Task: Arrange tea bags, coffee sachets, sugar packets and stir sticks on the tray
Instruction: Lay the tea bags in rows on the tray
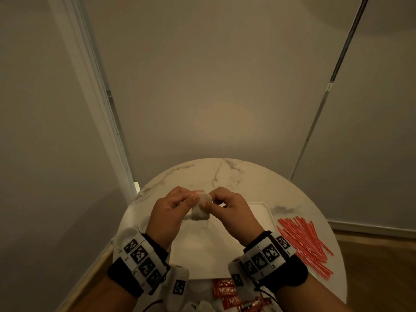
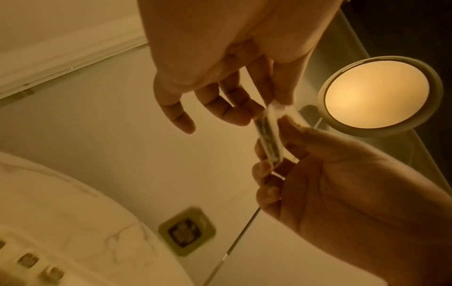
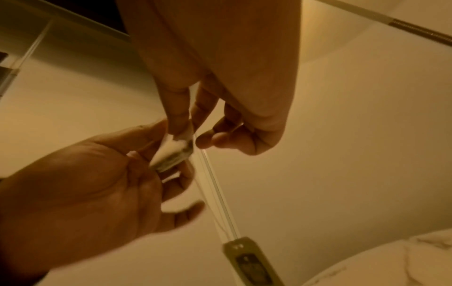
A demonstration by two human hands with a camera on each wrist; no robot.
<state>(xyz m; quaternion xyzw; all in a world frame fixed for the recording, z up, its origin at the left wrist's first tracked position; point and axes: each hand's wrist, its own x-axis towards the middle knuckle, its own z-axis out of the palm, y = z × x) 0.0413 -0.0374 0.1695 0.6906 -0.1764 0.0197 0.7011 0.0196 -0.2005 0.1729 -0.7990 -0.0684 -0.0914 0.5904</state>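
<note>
One round marble table [image 1: 236, 176], pale walls.

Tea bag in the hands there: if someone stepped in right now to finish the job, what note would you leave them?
Left hand and right hand both pinch one tea bag, held up above the white tray.
Stir sticks lie loose on the table, right of the tray. Red coffee sachets sit at the near edge.
Done: the visible part of the tray holds nothing yet.
Left: set down the tea bag, then sachets, sticks and sugar packets, which I cannot pick out.
</note>
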